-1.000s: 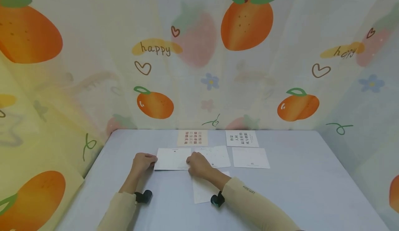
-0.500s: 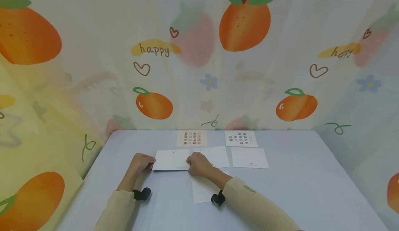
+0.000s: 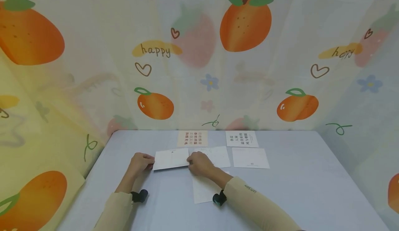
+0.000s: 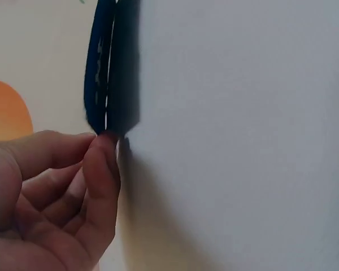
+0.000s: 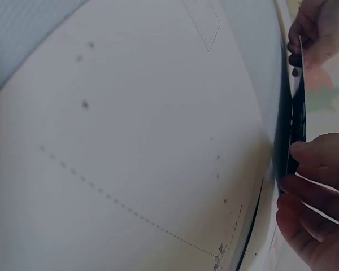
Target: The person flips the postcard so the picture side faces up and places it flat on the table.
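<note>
A white-topped postcard (image 3: pixel 170 158) is held slightly tilted at the table's middle left. My left hand (image 3: pixel 140 163) pinches its left end between thumb and fingers. At the opposite end my right hand (image 3: pixel 199 164) grips the corner. In the left wrist view the card (image 4: pixel 97 73) is almost edge-on, its underside dark blue, above the table. The right wrist view has its dark side (image 5: pixel 298 121) stretching between both hands. Beside my right hand lies another white postcard (image 3: pixel 219 156) with small specks, which shows a dotted line in the right wrist view.
Two cards with printed characters, one cream (image 3: pixel 192 138) and one white (image 3: pixel 242 139), lie along the back edge. A white card (image 3: pixel 250 157) is at the right. Another white card (image 3: pixel 204 191) lies partly beneath my right forearm. A fruit-patterned cloth (image 3: pixel 199 68) hangs behind the table.
The held postcard has gone from nearly flat to tilted, its near edge lifting on the right with a dark strip showing beneath. Both hands stay nearly in place; the other cards have not moved.
</note>
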A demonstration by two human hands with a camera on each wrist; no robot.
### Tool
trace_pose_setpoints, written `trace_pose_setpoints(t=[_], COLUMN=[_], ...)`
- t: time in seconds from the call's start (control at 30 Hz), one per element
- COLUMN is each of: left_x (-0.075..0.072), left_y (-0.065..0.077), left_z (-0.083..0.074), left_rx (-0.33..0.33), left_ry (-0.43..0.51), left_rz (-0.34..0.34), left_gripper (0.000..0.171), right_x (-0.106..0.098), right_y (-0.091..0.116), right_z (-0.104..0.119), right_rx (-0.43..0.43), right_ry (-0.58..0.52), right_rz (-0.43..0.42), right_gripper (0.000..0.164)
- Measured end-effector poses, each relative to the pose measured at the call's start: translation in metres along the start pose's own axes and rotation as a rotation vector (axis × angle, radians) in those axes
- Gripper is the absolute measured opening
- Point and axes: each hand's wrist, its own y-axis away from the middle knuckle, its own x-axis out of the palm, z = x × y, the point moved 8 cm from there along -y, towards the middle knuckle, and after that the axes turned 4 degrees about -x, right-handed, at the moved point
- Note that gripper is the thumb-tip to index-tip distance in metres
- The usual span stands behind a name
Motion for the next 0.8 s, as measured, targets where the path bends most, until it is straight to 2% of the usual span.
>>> trace_pose_setpoints(t=[0.2,0.33,0.47,0.63,0.8], left_x=[-0.002,-0.008,-0.013,-0.019,-0.016], left_y=[0.004,0.005,0.007,0.008,0.006], left_z=[-0.01,-0.018,-0.026,-0.033,-0.032], left_rx=[0.172,0.265,0.337,0.375,0.342], left_ry=[-0.065,-0.086,-0.118,-0.09,0.008], left_rz=[0.035,-0.012,-0.099,-0.195,-0.178], left_gripper=[0.031,0.033,0.029,0.025,0.022], right_x=[-0.015,-0.033,-0.045,-0.048,-0.037], right_y=[-0.002,-0.004,-0.006,-0.009,-0.01], right_z=[0.0,0.0,-0.007,-0.018,-0.026], right_rx=[-0.068,-0.12,-0.101,-0.007,0.085], right_ry=[-0.034,-0.117,-0.232,-0.406,-0.577], right_rz=[-0.049,-0.119,-0.17,-0.218,-0.253], right_gripper=[0.024,0.021,0.02,0.022,0.025])
